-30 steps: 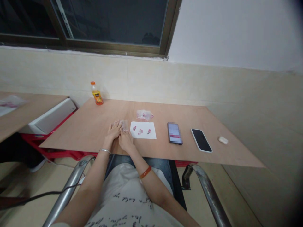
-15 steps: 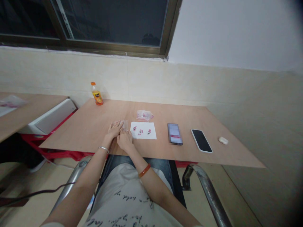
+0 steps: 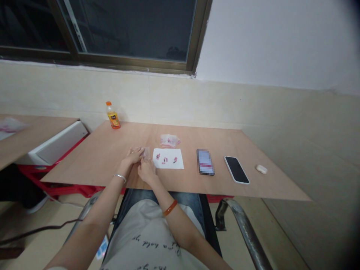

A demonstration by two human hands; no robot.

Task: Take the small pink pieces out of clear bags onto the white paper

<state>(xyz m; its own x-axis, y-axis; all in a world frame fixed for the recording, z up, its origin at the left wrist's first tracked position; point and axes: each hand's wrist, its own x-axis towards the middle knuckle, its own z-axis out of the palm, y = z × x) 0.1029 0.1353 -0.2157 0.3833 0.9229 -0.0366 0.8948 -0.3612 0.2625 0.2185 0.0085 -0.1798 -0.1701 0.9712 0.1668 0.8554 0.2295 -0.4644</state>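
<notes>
A small clear plastic bag (image 3: 146, 152) lies on the table, partly covered by both hands. My left hand (image 3: 133, 155) rests palm down at its left side, fingers stretched out and touching it. Close beside, my right hand (image 3: 147, 170) has its fingers curled and pressed at the bag's near edge; the fingertips are partly hidden. Just to the right is a white sheet of paper (image 3: 168, 165) bearing several small pink and dark pieces or prints, too small to tell. Behind it sits a pile of clear plastic bags (image 3: 169, 140) with pink contents.
On the wooden table (image 3: 92, 161) stand an orange drink bottle (image 3: 114, 118) at the back left, a lit phone (image 3: 205, 162), a white-edged phone (image 3: 236, 170) and a small white case (image 3: 261, 169) to the right. A metal armrest (image 3: 242, 221) flanks me.
The view has shifted slightly, so everything sits a little lower and further left. My left fingers appear drawn slightly closer together; both hands stay at the bag.
</notes>
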